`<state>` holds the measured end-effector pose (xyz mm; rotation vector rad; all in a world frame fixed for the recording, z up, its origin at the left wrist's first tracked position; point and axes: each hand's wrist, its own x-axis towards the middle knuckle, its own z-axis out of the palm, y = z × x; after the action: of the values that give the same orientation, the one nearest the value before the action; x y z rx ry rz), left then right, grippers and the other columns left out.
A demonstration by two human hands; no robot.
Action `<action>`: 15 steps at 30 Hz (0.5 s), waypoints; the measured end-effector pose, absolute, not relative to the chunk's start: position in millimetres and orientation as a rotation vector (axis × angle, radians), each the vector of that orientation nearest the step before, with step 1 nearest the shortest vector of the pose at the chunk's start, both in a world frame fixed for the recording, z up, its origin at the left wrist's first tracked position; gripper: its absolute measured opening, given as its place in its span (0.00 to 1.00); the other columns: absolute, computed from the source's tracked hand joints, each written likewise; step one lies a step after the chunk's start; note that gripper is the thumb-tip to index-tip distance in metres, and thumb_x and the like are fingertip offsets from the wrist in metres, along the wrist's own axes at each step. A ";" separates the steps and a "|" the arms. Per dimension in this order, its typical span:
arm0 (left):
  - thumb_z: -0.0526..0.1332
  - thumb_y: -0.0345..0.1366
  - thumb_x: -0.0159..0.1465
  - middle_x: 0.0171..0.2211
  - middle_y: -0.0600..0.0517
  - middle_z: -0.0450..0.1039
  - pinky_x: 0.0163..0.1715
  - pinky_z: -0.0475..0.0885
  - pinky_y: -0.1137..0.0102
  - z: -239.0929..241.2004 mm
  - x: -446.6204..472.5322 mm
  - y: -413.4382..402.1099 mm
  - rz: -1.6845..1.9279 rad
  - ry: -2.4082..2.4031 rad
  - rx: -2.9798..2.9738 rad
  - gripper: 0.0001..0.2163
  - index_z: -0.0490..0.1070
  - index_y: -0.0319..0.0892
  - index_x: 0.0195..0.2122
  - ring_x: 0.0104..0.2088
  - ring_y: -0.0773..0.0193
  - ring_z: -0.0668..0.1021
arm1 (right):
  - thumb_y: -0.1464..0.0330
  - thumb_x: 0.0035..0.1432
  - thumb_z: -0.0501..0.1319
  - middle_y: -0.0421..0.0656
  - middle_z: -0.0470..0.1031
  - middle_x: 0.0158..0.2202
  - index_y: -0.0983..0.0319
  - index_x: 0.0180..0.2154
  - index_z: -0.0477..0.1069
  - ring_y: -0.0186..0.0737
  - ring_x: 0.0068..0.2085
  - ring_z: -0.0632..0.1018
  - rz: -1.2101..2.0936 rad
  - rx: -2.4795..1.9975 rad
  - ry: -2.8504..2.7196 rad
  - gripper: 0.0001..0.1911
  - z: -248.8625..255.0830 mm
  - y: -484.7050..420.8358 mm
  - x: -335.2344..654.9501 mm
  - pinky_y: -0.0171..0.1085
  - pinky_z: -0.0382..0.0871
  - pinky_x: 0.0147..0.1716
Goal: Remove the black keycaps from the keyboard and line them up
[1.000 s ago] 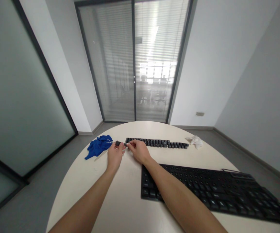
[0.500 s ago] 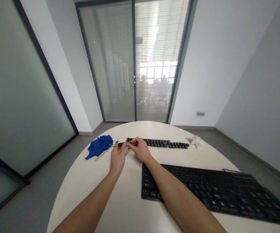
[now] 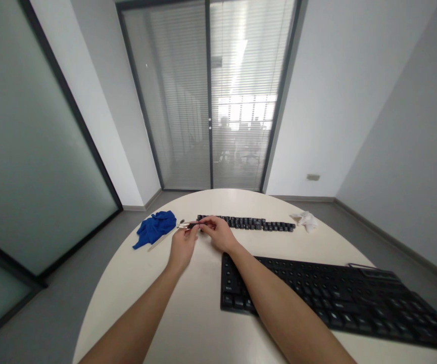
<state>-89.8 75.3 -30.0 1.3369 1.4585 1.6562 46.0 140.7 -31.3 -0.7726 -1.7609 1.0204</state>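
Note:
My left hand pinches a small dark elongated piece above the left part of the table. My right hand meets it there, fingertips closed at the piece's right end. The grip hides most of the piece, so its kind is unclear. Just behind the right hand runs a row of loose black keycaps, its left end partly covered. A black keyboard lies under my right forearm, with some bare key positions. Left of my left hand are a thin pale stick and a crumpled blue cloth.
A crumpled white tissue sits near the right edge of the round cream table. The keyboard fills the table's front right. Beyond the table stand a glass partition with blinds and pale walls.
The dark piece has turned slightly between my fingers, and a pale part shows at its left end. My left hand has shifted a little left; other things stay where they were.

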 end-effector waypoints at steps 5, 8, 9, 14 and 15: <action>0.62 0.44 0.62 0.43 0.39 0.79 0.30 0.79 0.68 -35.3 -91.3 80.0 1.616 1.384 1.262 0.16 0.76 0.35 0.43 0.40 0.54 0.82 | 0.58 0.49 0.68 0.45 0.80 0.32 0.65 0.37 0.74 0.38 0.32 0.79 1.131 -0.753 -1.689 0.18 -30.0 142.2 46.8 0.36 0.72 0.35; 0.63 0.45 0.61 0.43 0.39 0.79 0.29 0.79 0.69 -35.1 -92.5 80.5 1.600 1.361 1.244 0.17 0.76 0.35 0.41 0.42 0.52 0.82 | 0.57 0.47 0.69 0.45 0.80 0.31 0.65 0.36 0.73 0.39 0.32 0.80 1.155 -0.749 -1.656 0.20 -29.0 141.9 47.3 0.37 0.72 0.35; 0.63 0.46 0.61 0.43 0.39 0.79 0.29 0.79 0.69 -34.6 -93.0 80.5 1.597 1.358 1.240 0.17 0.76 0.35 0.41 0.42 0.52 0.82 | 0.57 0.46 0.70 0.45 0.80 0.31 0.65 0.36 0.73 0.39 0.32 0.80 1.153 -0.748 -1.648 0.20 -28.6 141.6 47.5 0.37 0.72 0.35; 0.63 0.48 0.60 0.46 0.39 0.78 0.28 0.78 0.71 -32.2 -94.8 80.2 1.614 1.362 1.225 0.19 0.74 0.36 0.43 0.41 0.53 0.82 | 0.59 0.47 0.70 0.45 0.80 0.33 0.64 0.37 0.74 0.39 0.35 0.80 1.207 -0.675 -1.622 0.19 -26.6 140.0 47.3 0.39 0.72 0.40; 0.63 0.48 0.60 0.46 0.39 0.77 0.28 0.78 0.71 -32.0 -94.8 80.0 1.619 1.366 1.224 0.19 0.73 0.36 0.43 0.41 0.54 0.82 | 0.60 0.48 0.69 0.45 0.80 0.33 0.65 0.37 0.74 0.39 0.35 0.80 1.226 -0.664 -1.623 0.18 -26.6 140.0 47.2 0.39 0.72 0.40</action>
<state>-94.8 80.0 -32.0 1.2240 1.3656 1.6187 47.2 140.0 -26.6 -0.6638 -1.6235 1.2260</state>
